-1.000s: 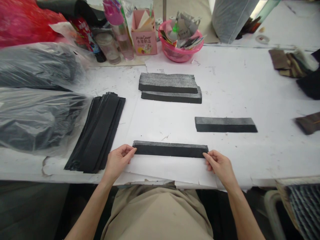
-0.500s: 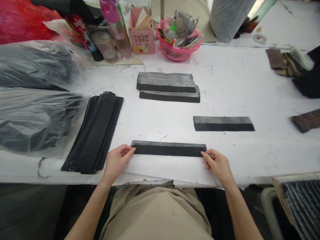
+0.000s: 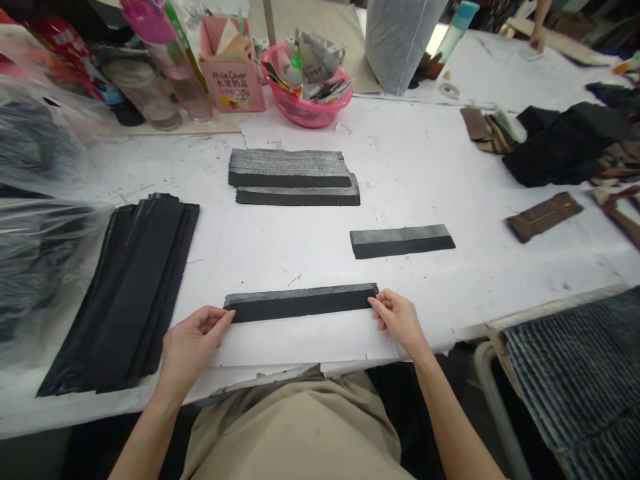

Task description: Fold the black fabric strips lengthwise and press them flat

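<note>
A folded black fabric strip (image 3: 303,303), with a grey band along its far edge, lies flat near the table's front edge. My left hand (image 3: 197,337) pinches its left end between thumb and fingers. At the right end, my right hand (image 3: 397,317) pinches the same strip. Beyond my right hand lies a single grey-and-black strip (image 3: 403,241). Further back rests an overlapping stack of grey-and-black strips (image 3: 290,167). To the left of my left hand is a fanned pile of long black strips (image 3: 135,293).
Plastic-wrapped bundles (image 3: 35,267) lie at the far left. Behind are cups, a pink box (image 3: 233,83) and a pink basket (image 3: 307,107). Dark cloth (image 3: 560,143) and a brown zippered piece (image 3: 545,217) sit right. Another person's hand (image 3: 537,41) shows at the back right.
The view has turned to the right, so the table's things appear shifted left and more shows on the right. Both hands still pinch the strip's ends.
</note>
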`<state>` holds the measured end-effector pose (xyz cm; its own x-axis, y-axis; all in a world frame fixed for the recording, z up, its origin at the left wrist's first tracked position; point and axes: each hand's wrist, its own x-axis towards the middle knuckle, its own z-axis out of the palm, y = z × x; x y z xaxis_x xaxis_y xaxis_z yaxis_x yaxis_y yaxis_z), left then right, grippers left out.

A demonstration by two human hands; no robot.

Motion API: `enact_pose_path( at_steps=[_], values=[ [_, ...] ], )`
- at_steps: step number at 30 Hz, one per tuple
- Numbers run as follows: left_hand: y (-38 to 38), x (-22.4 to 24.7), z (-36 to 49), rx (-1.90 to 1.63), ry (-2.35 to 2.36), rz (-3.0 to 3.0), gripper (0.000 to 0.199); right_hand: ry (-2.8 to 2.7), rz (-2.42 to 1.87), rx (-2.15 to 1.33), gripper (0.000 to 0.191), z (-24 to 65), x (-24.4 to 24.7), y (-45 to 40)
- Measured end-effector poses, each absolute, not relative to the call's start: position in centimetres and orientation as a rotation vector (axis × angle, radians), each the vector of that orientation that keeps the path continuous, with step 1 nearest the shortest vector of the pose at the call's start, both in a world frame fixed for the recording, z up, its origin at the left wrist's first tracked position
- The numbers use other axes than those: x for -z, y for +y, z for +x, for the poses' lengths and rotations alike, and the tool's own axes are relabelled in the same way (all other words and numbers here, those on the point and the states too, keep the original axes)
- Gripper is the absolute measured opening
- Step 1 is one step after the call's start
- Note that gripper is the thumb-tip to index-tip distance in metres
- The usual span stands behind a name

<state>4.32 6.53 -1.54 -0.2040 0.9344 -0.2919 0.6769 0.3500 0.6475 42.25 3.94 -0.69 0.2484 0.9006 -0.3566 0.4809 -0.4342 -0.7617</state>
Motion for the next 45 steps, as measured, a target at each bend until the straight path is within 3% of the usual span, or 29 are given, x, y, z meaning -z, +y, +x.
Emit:
enact_pose_path(
  at_steps=[45],
  values=[
    [7.3, 0.3, 5.9, -0.53, 1.961, 1.376, 0.029, -1.388, -2.076, -0.98, 0.042, 42.8, 1.7, 4.3]
  ],
)
